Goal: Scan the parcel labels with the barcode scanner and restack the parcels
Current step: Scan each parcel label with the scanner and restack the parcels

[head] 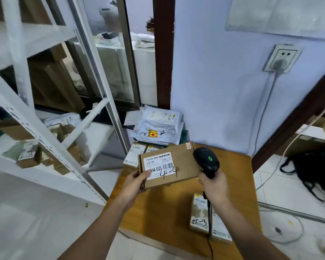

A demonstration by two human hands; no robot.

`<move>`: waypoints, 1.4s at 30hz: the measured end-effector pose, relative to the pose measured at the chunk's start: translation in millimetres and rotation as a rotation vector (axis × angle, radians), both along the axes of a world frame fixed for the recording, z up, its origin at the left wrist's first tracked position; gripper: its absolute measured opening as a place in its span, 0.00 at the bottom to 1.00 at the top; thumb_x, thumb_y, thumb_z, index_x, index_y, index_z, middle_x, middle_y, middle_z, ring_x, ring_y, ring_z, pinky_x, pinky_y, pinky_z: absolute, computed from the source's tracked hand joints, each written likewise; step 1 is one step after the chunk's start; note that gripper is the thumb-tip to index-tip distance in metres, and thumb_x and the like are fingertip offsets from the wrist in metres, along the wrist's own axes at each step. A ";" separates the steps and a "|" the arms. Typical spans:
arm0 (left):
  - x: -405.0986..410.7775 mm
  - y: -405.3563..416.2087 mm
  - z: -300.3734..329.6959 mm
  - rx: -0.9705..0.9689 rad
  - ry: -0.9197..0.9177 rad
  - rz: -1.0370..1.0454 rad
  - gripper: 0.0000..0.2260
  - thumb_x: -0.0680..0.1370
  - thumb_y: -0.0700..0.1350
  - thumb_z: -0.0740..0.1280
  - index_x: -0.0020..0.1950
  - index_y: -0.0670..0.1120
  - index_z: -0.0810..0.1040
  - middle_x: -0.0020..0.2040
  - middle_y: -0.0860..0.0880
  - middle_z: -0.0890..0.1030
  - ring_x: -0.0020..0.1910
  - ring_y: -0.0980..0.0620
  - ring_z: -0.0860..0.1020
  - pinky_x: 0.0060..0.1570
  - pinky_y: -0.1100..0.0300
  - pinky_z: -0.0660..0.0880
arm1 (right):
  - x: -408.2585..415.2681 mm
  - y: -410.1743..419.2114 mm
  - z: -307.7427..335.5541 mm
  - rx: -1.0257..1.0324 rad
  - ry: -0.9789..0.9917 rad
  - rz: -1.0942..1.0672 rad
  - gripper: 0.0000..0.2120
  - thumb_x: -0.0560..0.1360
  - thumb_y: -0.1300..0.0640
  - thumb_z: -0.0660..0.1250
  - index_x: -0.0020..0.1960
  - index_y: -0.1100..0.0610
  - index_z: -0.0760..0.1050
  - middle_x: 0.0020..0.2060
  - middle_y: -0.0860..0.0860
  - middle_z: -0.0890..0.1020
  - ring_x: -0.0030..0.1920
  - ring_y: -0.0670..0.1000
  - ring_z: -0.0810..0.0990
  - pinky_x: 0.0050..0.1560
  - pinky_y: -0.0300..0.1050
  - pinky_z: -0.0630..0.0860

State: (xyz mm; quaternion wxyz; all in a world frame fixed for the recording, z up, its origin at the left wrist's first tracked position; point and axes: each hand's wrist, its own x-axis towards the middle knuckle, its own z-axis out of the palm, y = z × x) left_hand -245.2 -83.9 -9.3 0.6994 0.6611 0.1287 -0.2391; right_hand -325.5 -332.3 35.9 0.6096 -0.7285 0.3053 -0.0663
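Here, parcel (170, 166) long axis sideways in left hand (134, 184); right hand (213, 186) gripping scanner (206, 160).

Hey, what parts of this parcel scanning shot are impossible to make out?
Head view only:
- White label on the held cardboard box: its lower left corner is covered by the left hand.
- Barcode scanner: its grip is hidden inside the right hand.
- Small parcels on the wooden table: partly covered by the right forearm; label print too small.
- Grey mailer bags: labels blurred.
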 end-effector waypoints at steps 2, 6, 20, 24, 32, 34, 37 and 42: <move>15.3 16.1 -3.6 -0.018 -0.006 0.014 0.10 0.81 0.45 0.70 0.63 0.49 0.80 0.55 0.48 0.88 0.50 0.52 0.86 0.38 0.61 0.80 | 10.9 21.4 -3.2 -0.012 -0.005 -0.011 0.05 0.77 0.65 0.71 0.47 0.57 0.78 0.34 0.54 0.80 0.33 0.52 0.76 0.35 0.46 0.70; 68.5 69.2 -15.7 -0.032 0.000 0.007 0.17 0.80 0.48 0.72 0.67 0.46 0.76 0.56 0.46 0.88 0.55 0.46 0.86 0.48 0.53 0.82 | 44.5 86.4 -17.8 -0.008 0.009 -0.083 0.08 0.76 0.63 0.72 0.53 0.54 0.80 0.43 0.55 0.86 0.42 0.55 0.84 0.46 0.53 0.80; 175.2 122.0 -61.0 0.244 -0.063 -0.037 0.21 0.81 0.58 0.67 0.67 0.45 0.75 0.59 0.46 0.85 0.56 0.46 0.83 0.60 0.45 0.80 | 110.1 177.9 -57.2 0.020 0.193 -0.087 0.09 0.78 0.59 0.71 0.50 0.46 0.76 0.45 0.48 0.85 0.44 0.44 0.82 0.38 0.37 0.76; 193.3 104.6 -69.5 0.407 -0.128 -0.073 0.19 0.85 0.55 0.62 0.68 0.43 0.73 0.57 0.47 0.81 0.53 0.47 0.80 0.43 0.56 0.76 | 124.8 179.3 -67.4 0.025 0.236 -0.097 0.08 0.78 0.59 0.70 0.55 0.50 0.77 0.45 0.50 0.84 0.44 0.47 0.83 0.42 0.40 0.78; 206.4 87.0 -90.9 0.555 -0.174 -0.099 0.16 0.85 0.54 0.63 0.60 0.42 0.80 0.40 0.54 0.78 0.37 0.54 0.77 0.33 0.59 0.71 | 132.9 179.0 -89.3 -0.006 0.301 -0.032 0.09 0.78 0.60 0.69 0.56 0.50 0.78 0.44 0.51 0.85 0.41 0.49 0.83 0.44 0.46 0.82; 203.9 84.3 -91.5 0.567 -0.156 -0.111 0.14 0.85 0.53 0.63 0.60 0.45 0.79 0.40 0.55 0.77 0.37 0.56 0.76 0.32 0.60 0.69 | 134.4 180.5 -92.9 -0.002 0.311 -0.023 0.11 0.77 0.59 0.69 0.58 0.48 0.78 0.45 0.50 0.85 0.47 0.51 0.84 0.53 0.52 0.84; 203.8 84.9 -95.8 0.587 -0.145 -0.121 0.15 0.85 0.54 0.62 0.61 0.44 0.79 0.42 0.54 0.78 0.38 0.56 0.76 0.32 0.60 0.69 | 137.7 183.2 -96.2 -0.001 0.314 -0.014 0.13 0.77 0.57 0.71 0.61 0.48 0.77 0.47 0.49 0.85 0.50 0.51 0.84 0.57 0.54 0.82; 206.0 86.9 -98.9 0.628 -0.130 -0.143 0.20 0.84 0.57 0.61 0.62 0.43 0.81 0.49 0.47 0.83 0.45 0.46 0.81 0.42 0.52 0.79 | 140.5 184.4 -100.8 0.002 0.321 0.014 0.17 0.76 0.57 0.70 0.63 0.46 0.76 0.47 0.48 0.84 0.50 0.51 0.83 0.59 0.58 0.82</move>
